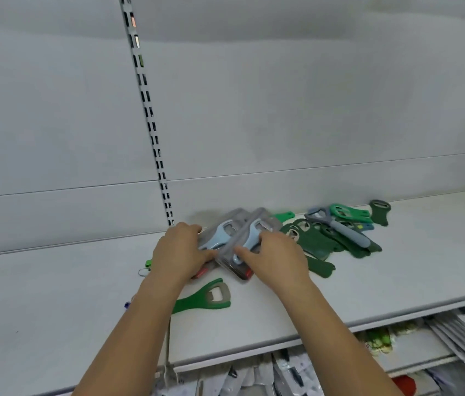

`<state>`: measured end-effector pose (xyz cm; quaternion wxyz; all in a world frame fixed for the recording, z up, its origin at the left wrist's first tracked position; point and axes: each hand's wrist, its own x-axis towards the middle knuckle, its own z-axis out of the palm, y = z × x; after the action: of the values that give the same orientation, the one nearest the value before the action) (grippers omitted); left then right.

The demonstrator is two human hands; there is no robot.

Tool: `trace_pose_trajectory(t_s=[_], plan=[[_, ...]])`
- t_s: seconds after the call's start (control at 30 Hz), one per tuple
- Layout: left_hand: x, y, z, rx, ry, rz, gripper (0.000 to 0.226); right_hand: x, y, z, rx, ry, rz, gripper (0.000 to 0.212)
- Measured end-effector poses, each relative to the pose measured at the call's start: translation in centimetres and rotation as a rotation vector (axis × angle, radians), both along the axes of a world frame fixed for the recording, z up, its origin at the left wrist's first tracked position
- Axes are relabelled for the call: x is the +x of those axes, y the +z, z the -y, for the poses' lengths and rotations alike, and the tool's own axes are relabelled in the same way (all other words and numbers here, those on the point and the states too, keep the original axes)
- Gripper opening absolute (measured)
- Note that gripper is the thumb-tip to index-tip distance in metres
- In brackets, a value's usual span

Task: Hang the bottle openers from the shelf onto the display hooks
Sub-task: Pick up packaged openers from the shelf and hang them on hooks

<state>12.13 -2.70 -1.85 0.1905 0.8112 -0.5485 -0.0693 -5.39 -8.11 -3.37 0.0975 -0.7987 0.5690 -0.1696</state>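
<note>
Two light-blue bottle openers in clear plastic packs lie side by side on the white shelf (340, 281). My left hand (181, 250) grips the left pack (220, 230). My right hand (274, 257) grips the right pack (257, 227), thumb on its front. A loose green opener (205, 300) lies near my left forearm. A heap of dark green openers (320, 241) sits to the right, with a grey-blue opener (340, 225) on top. No display hooks are clearly visible.
A slotted black upright (151, 124) runs up the white back panel. A small green key-ring item (147, 265) lies left of my left hand. Below the shelf edge hang packaged goods (454, 338). A thin metal rod (168, 352) stands at the shelf front.
</note>
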Motion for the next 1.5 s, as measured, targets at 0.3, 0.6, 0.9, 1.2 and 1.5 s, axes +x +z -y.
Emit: trace_pose_trajectory(t_s=[0.3,0.6,0.9,1.2,1.5], plan=[[2.4,0.9,-1.1,0.004,0.044,-0.199,0.058,0.3,2.0,-0.3,0.419,0.049,0.237,0.071],[5.7,1.4,-2.9,0.030,0.089,-0.207,0.053,0.8,2.5,-0.1,0.493,0.041,0.087,0.076],[6.8,1.2,-4.2,-0.153,0.099,-0.375,0.052,2.9,1.8,0.0,0.385,-0.022,0.001,0.081],[6.8,1.2,-5.3,-0.316,0.065,-0.549,0.044,3.2,2.7,0.1,0.361,0.018,0.064,0.075],[5.9,1.2,-5.3,-0.342,0.044,-0.562,0.041,3.2,3.4,-0.3,0.392,-0.002,-0.078,0.049]])
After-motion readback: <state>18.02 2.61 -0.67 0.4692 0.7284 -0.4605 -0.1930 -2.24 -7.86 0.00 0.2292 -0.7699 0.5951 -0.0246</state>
